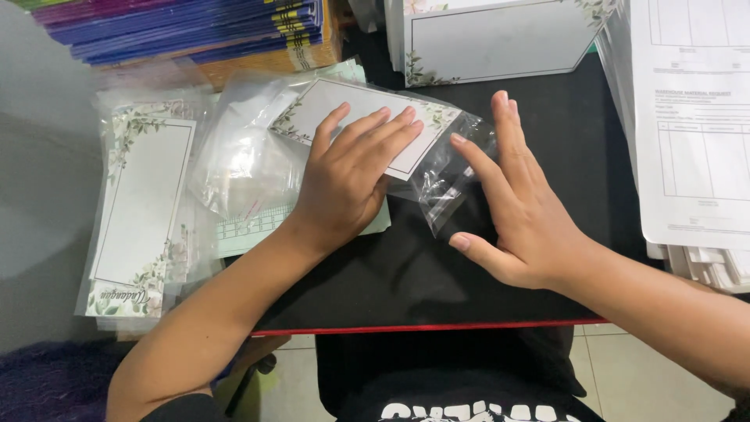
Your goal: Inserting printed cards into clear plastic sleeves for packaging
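Left hand point(344, 184) flat, fingers together, pressing down on a floral-bordered card point(355, 117) inside a clear plastic sleeve point(437, 176), frame centre. Right hand point(519, 207) open, fingers straight, edge against the sleeve's loose end, gripping nothing. Both on a black table point(406, 273). Stack of sleeved cards point(144, 207) at left, coloured booklets point(187, 27) upper left, printed forms point(695, 117) at right.

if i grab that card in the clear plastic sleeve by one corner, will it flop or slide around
The sleeved card probably stays fairly stiff, since it lies flat under the left hand. The loose sleeve end by the right hand looks crinkled and floppy. The glossy film likely slips easily on the black table.
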